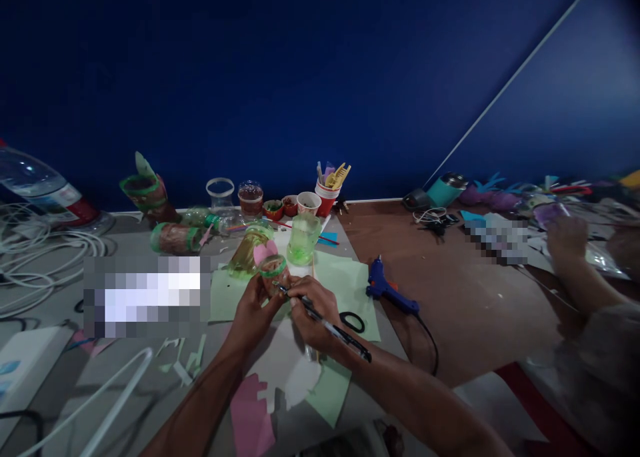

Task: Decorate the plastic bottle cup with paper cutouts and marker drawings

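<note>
Around a small reddish-brown cup (273, 269) with a green rim and a pink paper piece, the fingers of my left hand (254, 312) are closed. My right hand (316, 305) grips a black-and-clear pen (345, 337), its tip at the cup's side. Whether the tip touches the cup is hard to make out. Just behind the cup stand a clear plastic cup with green at its base (303, 240) and a tilted green-brown container (245, 257). Pale green paper (357, 284) and pink paper (251, 417) lie around and below my hands.
A blue glue gun (387, 289) with a black cord lies right of my hands. Red-and-white paper cups (327, 194) hold tools by the wall. At left are a large bottle (55, 194), white cables (50, 264) and decorated containers (175, 237). Another person's hand (567, 240) works at far right.
</note>
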`<state>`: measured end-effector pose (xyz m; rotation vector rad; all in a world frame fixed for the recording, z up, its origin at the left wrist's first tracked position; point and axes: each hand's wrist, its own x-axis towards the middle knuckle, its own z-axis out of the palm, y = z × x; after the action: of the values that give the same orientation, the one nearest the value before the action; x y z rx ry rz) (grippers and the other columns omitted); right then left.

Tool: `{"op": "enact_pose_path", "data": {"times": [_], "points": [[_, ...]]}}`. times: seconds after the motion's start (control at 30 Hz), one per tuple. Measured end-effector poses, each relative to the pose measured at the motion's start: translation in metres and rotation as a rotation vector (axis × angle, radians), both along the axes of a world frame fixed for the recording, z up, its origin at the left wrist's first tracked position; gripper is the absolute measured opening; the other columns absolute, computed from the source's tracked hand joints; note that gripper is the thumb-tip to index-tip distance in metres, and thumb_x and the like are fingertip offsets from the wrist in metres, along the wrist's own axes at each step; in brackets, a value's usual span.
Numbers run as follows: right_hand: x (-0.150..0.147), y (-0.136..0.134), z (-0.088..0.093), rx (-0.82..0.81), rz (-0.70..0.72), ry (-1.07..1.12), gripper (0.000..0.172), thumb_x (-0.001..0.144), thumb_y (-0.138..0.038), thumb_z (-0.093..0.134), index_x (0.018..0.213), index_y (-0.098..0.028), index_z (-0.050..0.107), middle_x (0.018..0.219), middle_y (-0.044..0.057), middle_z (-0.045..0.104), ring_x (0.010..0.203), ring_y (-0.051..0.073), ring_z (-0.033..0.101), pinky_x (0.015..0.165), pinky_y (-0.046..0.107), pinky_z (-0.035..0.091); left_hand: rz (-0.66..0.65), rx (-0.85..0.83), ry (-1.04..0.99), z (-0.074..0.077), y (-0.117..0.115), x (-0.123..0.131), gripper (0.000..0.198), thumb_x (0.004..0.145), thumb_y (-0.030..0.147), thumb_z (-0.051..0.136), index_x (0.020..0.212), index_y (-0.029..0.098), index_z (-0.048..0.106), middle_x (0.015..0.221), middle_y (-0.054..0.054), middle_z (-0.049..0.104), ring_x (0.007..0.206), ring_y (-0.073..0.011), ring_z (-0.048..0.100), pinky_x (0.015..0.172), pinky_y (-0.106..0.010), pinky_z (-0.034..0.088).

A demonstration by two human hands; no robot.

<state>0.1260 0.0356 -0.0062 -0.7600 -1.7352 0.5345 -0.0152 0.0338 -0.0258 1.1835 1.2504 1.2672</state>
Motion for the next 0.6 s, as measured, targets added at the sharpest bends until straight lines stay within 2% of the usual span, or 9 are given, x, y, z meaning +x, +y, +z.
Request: {"op": "enact_pose_path", "data": {"times": [0.4,0.6], "points": [[0.0002,-0.0003,0.0003,-0.011,0.021,0.032,0.019,0.076,-0.009,0.051,0.088,-0.021,0.060,0.085,0.006,0.066,0.088,0.019,0.065,0.079,0.033,0.053,0.030,-0.006,0.039,0.0046,-0.0013,0.0008,0.034,0.071,0.034,0.067,0.098,0.018,0.055,0.102,-0.007,0.067,0.098,-0.0234,0.063,0.086,-0.035,0.047],[0.0000,0.0001,-0.0003,-0.016,0.030,0.041,0.018,0.076,-0.009,0.051,0.087,-0.021,0.060,0.085,0.005,0.066,0.088,0.019,0.065,0.080,0.032,0.053,0.011,-0.006,-0.025,0.0028,-0.0008,0.0008,0.039,0.071,0.034,0.068,0.104,0.018,0.055,0.109,-0.009,0.066,0.103,-0.0237,0.062,0.090,-0.036,0.045]]}}
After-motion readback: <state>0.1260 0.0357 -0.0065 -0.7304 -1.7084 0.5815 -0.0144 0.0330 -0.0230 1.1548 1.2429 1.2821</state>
